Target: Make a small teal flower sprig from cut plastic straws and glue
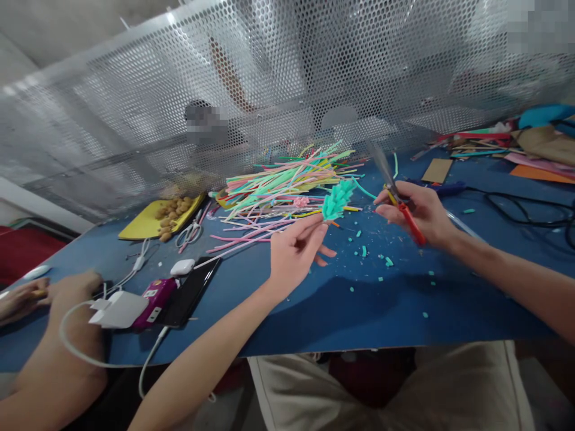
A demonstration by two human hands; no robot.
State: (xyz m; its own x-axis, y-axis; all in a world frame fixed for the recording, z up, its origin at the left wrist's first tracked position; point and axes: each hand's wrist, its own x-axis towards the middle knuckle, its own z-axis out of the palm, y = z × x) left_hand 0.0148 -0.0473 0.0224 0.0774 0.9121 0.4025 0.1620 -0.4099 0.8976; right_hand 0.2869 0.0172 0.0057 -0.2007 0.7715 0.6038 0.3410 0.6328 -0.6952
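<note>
Between the thumb and fingers of my left hand (297, 248) is a fluffy teal pipe-cleaner piece (338, 200), held up over the table. My right hand (417, 212) grips a pair of scissors (409, 222) with red and yellow handles; the blades point up and away, a little blurred. The scissors stand apart from the teal piece. Small teal clippings (389, 261) lie scattered on the blue table (323, 323) below and between my hands. Behind my left hand spreads a pile of pastel pipe cleaners (287, 179), with a small pink fluffy piece (300, 202) at its front.
To the left are a black phone (191, 296), a white charger (119, 309), a purple box (153, 302) and cables. Another person's arms (74, 323) rest at the far left. A yellow sheet (139, 220) carries brown lumps. A perforated metal screen (278, 72) closes the back.
</note>
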